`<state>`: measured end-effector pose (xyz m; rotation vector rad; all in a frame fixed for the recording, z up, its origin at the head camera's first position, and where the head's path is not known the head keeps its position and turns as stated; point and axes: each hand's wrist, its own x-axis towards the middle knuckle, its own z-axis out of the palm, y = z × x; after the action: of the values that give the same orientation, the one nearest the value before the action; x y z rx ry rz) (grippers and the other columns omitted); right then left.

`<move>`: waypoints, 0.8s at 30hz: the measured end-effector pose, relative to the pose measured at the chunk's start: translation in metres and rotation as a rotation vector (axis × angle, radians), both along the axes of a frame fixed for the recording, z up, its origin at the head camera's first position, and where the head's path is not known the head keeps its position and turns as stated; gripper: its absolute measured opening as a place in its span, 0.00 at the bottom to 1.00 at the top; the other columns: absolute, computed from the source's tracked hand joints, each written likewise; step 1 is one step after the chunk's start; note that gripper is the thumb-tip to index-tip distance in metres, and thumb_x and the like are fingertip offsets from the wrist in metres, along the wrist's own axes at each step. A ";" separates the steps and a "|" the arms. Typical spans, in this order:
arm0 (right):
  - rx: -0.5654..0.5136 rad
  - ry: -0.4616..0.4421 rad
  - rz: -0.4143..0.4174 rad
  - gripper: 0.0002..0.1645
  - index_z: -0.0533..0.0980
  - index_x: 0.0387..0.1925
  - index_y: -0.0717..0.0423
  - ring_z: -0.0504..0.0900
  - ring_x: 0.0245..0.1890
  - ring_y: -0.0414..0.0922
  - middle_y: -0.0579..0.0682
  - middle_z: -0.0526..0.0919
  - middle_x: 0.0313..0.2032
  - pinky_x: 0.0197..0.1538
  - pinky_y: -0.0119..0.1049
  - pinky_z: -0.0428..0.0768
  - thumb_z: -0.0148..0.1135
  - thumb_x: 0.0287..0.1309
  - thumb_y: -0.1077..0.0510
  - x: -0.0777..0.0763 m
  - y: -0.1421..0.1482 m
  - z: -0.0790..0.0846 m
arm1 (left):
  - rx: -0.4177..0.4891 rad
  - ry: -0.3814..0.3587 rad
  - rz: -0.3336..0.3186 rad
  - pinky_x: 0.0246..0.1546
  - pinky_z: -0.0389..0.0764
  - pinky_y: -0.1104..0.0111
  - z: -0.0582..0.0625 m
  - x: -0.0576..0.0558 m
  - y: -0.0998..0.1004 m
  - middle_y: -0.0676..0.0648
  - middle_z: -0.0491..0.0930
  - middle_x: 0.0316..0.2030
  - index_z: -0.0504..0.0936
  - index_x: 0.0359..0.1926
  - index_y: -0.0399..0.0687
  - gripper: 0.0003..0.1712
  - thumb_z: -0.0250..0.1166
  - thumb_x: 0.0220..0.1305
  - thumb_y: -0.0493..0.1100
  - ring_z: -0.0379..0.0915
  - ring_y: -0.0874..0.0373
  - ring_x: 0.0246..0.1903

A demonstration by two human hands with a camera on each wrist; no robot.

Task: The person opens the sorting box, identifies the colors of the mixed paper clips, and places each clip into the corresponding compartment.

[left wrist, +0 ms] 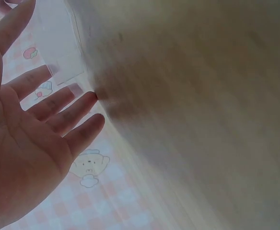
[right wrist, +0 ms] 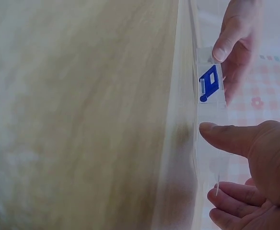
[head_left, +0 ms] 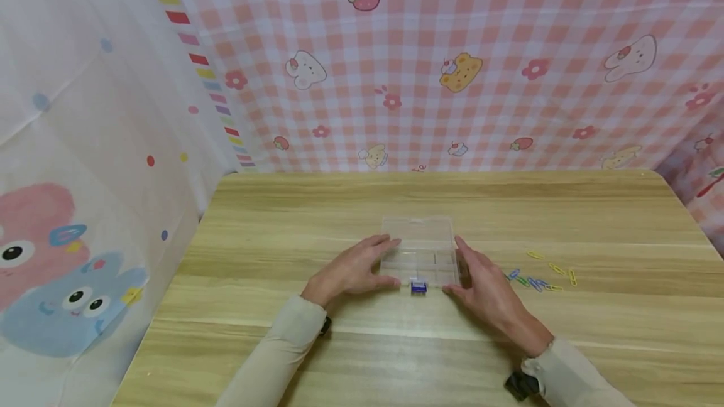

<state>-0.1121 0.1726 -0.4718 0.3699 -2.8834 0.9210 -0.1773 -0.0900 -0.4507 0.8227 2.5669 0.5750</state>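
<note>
Box, clear rectangular plastic [head_left: 417,238]: left hand [head_left: 352,269] at nine o'clock, right hand [head_left: 491,286] at four, fingers of both wide.

The box [head_left: 417,242] was clear and colourless, its latch [head_left: 418,287] deep blue. The paper clips [head_left: 557,268] were yellow, blue and green. Tan grain streaked the yellowish desk [head_left: 305,206]. Pink-and-white checks, strawberries and flowers patterned the back cloth [head_left: 407,30]; the sleeves [head_left: 277,350] were cream.

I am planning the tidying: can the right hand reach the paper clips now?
Probably yes: the right hand is at the clear box, and the paper clips lie just right of that hand, with nothing visible between.
</note>
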 end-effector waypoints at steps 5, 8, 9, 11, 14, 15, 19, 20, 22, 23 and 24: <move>0.002 -0.004 0.000 0.58 0.56 0.72 0.70 0.74 0.60 0.66 0.69 0.76 0.58 0.59 0.60 0.74 0.80 0.44 0.61 0.000 0.002 0.001 | -0.006 -0.016 0.000 0.72 0.59 0.53 0.001 0.000 0.000 0.44 0.54 0.76 0.58 0.77 0.59 0.46 0.66 0.63 0.62 0.51 0.48 0.75; -0.001 -0.003 0.002 0.59 0.57 0.72 0.70 0.73 0.59 0.66 0.69 0.76 0.58 0.59 0.60 0.74 0.81 0.43 0.60 0.001 0.006 0.003 | -0.008 -0.020 -0.001 0.72 0.59 0.53 0.001 0.000 0.001 0.45 0.53 0.76 0.58 0.76 0.60 0.45 0.66 0.63 0.62 0.51 0.48 0.74; -0.006 -0.001 0.007 0.59 0.57 0.72 0.70 0.73 0.59 0.66 0.69 0.76 0.58 0.59 0.61 0.74 0.81 0.43 0.60 0.001 0.008 0.004 | -0.010 -0.021 -0.001 0.72 0.59 0.53 0.001 0.000 0.001 0.45 0.53 0.76 0.59 0.76 0.60 0.45 0.66 0.63 0.62 0.51 0.48 0.74; -0.012 0.002 0.015 0.58 0.58 0.71 0.70 0.72 0.60 0.67 0.69 0.75 0.58 0.59 0.61 0.74 0.81 0.43 0.59 0.001 0.013 0.006 | -0.013 -0.019 0.000 0.72 0.60 0.52 0.001 0.000 0.001 0.46 0.53 0.76 0.59 0.76 0.62 0.45 0.65 0.63 0.63 0.51 0.48 0.74; -0.028 0.001 0.015 0.54 0.60 0.71 0.68 0.70 0.61 0.66 0.69 0.74 0.60 0.59 0.63 0.73 0.79 0.47 0.58 0.002 0.022 0.010 | -0.016 -0.013 -0.002 0.71 0.60 0.52 0.001 0.000 0.001 0.46 0.53 0.76 0.59 0.76 0.63 0.44 0.65 0.63 0.63 0.52 0.48 0.74; -0.034 0.005 0.013 0.52 0.61 0.71 0.68 0.69 0.61 0.66 0.69 0.74 0.60 0.59 0.63 0.73 0.78 0.48 0.58 0.003 0.025 0.011 | -0.017 -0.011 -0.002 0.71 0.61 0.52 0.002 -0.001 0.001 0.46 0.54 0.76 0.59 0.76 0.63 0.44 0.65 0.63 0.63 0.52 0.48 0.74; -0.061 0.048 0.012 0.44 0.66 0.67 0.67 0.69 0.60 0.66 0.69 0.74 0.58 0.57 0.64 0.73 0.75 0.52 0.59 0.003 0.039 0.013 | -0.014 -0.015 0.000 0.71 0.61 0.52 0.002 -0.001 0.001 0.46 0.54 0.76 0.60 0.75 0.64 0.44 0.66 0.63 0.63 0.53 0.48 0.74; -0.069 0.068 0.014 0.42 0.68 0.66 0.68 0.70 0.59 0.66 0.69 0.75 0.58 0.56 0.64 0.73 0.75 0.52 0.60 0.004 0.042 0.013 | -0.012 -0.019 0.001 0.70 0.62 0.51 0.003 -0.001 0.000 0.46 0.54 0.76 0.60 0.75 0.64 0.43 0.66 0.63 0.63 0.53 0.48 0.74; -0.079 0.109 0.017 0.38 0.71 0.63 0.69 0.71 0.57 0.66 0.68 0.77 0.56 0.54 0.64 0.73 0.75 0.52 0.61 0.004 0.048 0.013 | -0.009 -0.025 0.003 0.70 0.62 0.51 0.003 -0.001 0.000 0.46 0.54 0.76 0.60 0.75 0.65 0.43 0.66 0.63 0.62 0.54 0.48 0.73; -0.082 0.132 0.018 0.36 0.72 0.61 0.69 0.72 0.56 0.65 0.68 0.77 0.55 0.52 0.63 0.74 0.75 0.51 0.62 0.004 0.051 0.013 | -0.009 -0.026 0.002 0.70 0.62 0.51 0.003 -0.001 0.000 0.46 0.54 0.76 0.60 0.75 0.65 0.43 0.66 0.63 0.62 0.54 0.48 0.73; -0.085 0.158 0.018 0.35 0.73 0.60 0.69 0.73 0.54 0.64 0.67 0.78 0.54 0.51 0.62 0.74 0.75 0.50 0.63 0.003 0.055 0.013 | -0.010 -0.027 0.001 0.70 0.62 0.51 0.003 -0.001 0.000 0.46 0.55 0.76 0.60 0.75 0.66 0.43 0.66 0.63 0.62 0.54 0.48 0.73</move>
<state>-0.1088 0.2271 -0.4592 0.4404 -2.6934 0.9668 -0.1779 -0.0903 -0.4477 0.8047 2.5436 0.5690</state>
